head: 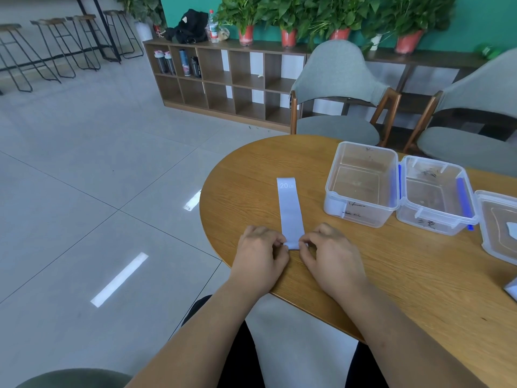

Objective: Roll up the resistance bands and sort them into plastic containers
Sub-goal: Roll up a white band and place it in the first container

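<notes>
- Pale band, marked 20 LB at its far end, lies flat on the round table.
- Left hand pinches the near end's left corner.
- Right hand pinches the right corner.
- Three clear containers sit in a row, off to the right.
</notes>
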`<state>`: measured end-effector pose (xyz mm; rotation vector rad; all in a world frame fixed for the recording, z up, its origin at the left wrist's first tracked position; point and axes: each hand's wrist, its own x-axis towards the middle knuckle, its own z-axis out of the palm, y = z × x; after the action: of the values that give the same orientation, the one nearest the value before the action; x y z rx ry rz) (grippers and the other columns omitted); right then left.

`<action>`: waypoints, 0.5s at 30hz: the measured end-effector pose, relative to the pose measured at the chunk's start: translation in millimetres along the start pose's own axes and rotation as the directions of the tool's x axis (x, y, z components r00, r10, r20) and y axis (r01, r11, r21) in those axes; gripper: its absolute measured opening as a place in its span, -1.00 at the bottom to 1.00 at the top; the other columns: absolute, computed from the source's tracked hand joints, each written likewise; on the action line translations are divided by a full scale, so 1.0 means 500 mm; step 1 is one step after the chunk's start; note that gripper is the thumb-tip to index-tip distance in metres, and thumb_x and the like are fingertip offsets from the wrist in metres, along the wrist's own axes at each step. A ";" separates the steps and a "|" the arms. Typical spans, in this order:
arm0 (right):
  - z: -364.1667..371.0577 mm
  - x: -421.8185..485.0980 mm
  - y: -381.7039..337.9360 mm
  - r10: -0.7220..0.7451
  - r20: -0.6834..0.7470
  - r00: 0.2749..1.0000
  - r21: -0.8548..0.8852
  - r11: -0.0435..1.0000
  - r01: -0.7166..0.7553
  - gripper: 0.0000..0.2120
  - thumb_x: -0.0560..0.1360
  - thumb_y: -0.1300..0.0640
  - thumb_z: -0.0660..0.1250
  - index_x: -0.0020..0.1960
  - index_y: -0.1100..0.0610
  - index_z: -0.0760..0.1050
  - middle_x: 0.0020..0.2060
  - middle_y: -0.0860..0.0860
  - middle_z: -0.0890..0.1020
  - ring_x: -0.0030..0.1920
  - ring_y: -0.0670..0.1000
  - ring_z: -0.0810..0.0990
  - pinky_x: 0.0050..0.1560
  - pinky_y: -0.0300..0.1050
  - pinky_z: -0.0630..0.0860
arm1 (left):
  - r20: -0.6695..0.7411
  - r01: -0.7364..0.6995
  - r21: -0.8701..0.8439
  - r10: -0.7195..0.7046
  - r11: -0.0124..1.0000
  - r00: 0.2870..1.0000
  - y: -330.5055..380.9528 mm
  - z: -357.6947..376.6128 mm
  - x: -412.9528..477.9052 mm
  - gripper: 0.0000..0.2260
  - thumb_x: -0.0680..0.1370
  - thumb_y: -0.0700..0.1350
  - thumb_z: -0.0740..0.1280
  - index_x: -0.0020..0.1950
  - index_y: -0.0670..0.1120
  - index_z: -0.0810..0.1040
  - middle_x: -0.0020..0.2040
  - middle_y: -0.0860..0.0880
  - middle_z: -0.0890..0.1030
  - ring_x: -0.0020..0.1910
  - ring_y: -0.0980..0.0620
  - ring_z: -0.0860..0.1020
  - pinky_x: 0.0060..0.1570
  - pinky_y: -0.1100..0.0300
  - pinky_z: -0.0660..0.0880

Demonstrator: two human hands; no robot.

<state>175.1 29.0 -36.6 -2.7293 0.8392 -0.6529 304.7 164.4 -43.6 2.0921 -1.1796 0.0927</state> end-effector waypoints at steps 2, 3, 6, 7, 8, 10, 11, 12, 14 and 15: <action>0.006 0.000 0.003 -0.002 -0.020 1.000 0.013 1.000 0.002 -0.89 0.56 -0.03 0.42 0.01 -0.06 0.71 -0.12 -0.14 0.56 -0.18 -0.07 0.58 -0.28 -0.23 0.37 | -0.003 -0.001 -0.026 0.001 1.000 1.000 0.001 0.002 0.000 -0.86 0.55 -0.09 0.43 0.09 0.03 0.69 -0.11 0.17 0.62 0.01 0.09 0.47 0.09 0.14 0.50; 0.009 0.000 0.005 -0.009 -0.027 1.000 0.021 1.000 0.009 -0.89 0.56 -0.02 0.43 0.01 -0.05 0.72 -0.13 -0.13 0.56 -0.19 -0.07 0.58 -0.28 -0.24 0.38 | -0.009 -0.004 -0.044 0.004 0.999 1.000 0.001 0.002 -0.002 -0.85 0.54 -0.11 0.43 0.10 0.03 0.67 -0.11 0.19 0.60 0.01 0.10 0.47 0.09 0.15 0.49; 0.016 -0.004 0.011 -0.035 -0.064 0.997 0.035 0.999 0.038 -0.91 0.55 0.01 0.46 0.00 -0.03 0.72 -0.17 -0.12 0.56 -0.21 -0.06 0.58 -0.28 -0.23 0.38 | -0.052 -0.025 -0.075 0.021 0.997 0.998 -0.002 0.006 -0.007 -0.87 0.54 -0.13 0.46 0.07 0.03 0.67 -0.11 0.18 0.61 -0.01 0.11 0.48 0.05 0.19 0.49; 0.019 -0.006 0.013 -0.045 -0.081 0.996 0.038 0.998 0.048 -0.91 0.55 0.02 0.46 0.02 -0.03 0.72 -0.17 -0.11 0.57 -0.21 -0.05 0.59 -0.28 -0.22 0.38 | -0.064 -0.028 -0.074 0.024 0.997 0.998 -0.003 0.007 -0.007 -0.88 0.54 -0.12 0.46 0.06 0.02 0.68 -0.11 0.17 0.62 -0.01 0.11 0.49 0.04 0.20 0.49; 0.020 -0.008 0.015 -0.054 -0.095 0.994 0.044 0.997 0.058 -0.89 0.56 0.02 0.46 0.05 -0.02 0.72 -0.17 -0.10 0.59 -0.21 -0.04 0.60 -0.27 -0.21 0.40 | -0.073 -0.029 -0.072 0.024 0.997 0.997 -0.004 0.008 -0.008 -0.89 0.54 -0.12 0.47 0.05 0.02 0.68 -0.11 0.16 0.63 -0.01 0.10 0.49 0.03 0.21 0.48; 0.018 -0.010 0.016 -0.061 -0.108 0.992 0.077 0.995 0.070 -0.85 0.58 0.02 0.45 0.12 -0.01 0.69 -0.14 -0.11 0.62 -0.18 -0.03 0.61 -0.24 -0.14 0.52 | -0.083 -0.030 -0.064 0.024 0.998 0.996 -0.004 0.010 -0.008 -0.90 0.54 -0.11 0.47 0.04 0.01 0.70 -0.11 0.16 0.64 -0.02 0.10 0.50 0.03 0.25 0.47; 0.016 -0.011 0.016 -0.062 -0.109 0.992 0.100 0.992 0.073 -0.86 0.58 0.02 0.44 0.11 -0.01 0.67 -0.13 -0.12 0.63 -0.18 -0.05 0.61 -0.21 -0.11 0.56 | -0.088 -0.032 -0.061 0.027 0.998 0.996 -0.004 0.010 -0.008 -0.91 0.54 -0.11 0.48 0.04 0.00 0.71 -0.12 0.16 0.64 -0.02 0.10 0.50 0.02 0.26 0.46; 0.013 -0.011 0.016 -0.066 -0.109 0.992 0.115 0.990 0.078 -0.89 0.58 0.02 0.44 0.08 -0.02 0.66 -0.14 -0.13 0.63 -0.18 -0.07 0.60 -0.21 -0.09 0.57 | -0.094 -0.036 -0.059 0.031 0.998 0.995 -0.003 0.011 -0.009 -0.91 0.54 -0.11 0.48 0.03 0.00 0.71 -0.12 0.15 0.65 -0.02 0.09 0.51 0.02 0.25 0.47; 0.011 -0.013 0.014 -0.071 -0.105 0.992 0.108 0.991 0.082 -0.93 0.57 0.01 0.43 0.03 -0.03 0.65 -0.13 -0.16 0.61 -0.19 -0.10 0.58 -0.21 -0.12 0.56 | -0.105 -0.042 -0.058 0.036 0.997 0.994 -0.004 0.012 -0.009 -0.93 0.54 -0.11 0.49 0.02 0.01 0.72 -0.12 0.16 0.65 -0.03 0.08 0.52 0.01 0.24 0.47; 0.010 -0.014 0.013 -0.068 -0.100 0.993 0.098 0.992 0.078 -0.92 0.55 0.01 0.44 0.03 -0.04 0.65 -0.13 -0.16 0.61 -0.18 -0.10 0.57 -0.21 -0.15 0.55 | -0.110 -0.041 -0.056 0.034 0.998 0.993 -0.005 0.013 -0.009 -0.93 0.55 -0.11 0.49 0.02 0.02 0.72 -0.12 0.16 0.66 -0.03 0.07 0.52 0.00 0.23 0.48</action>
<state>169.3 27.9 -45.8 -2.6652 0.7076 -0.8255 302.2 164.4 -51.7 1.9889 -1.1427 0.1862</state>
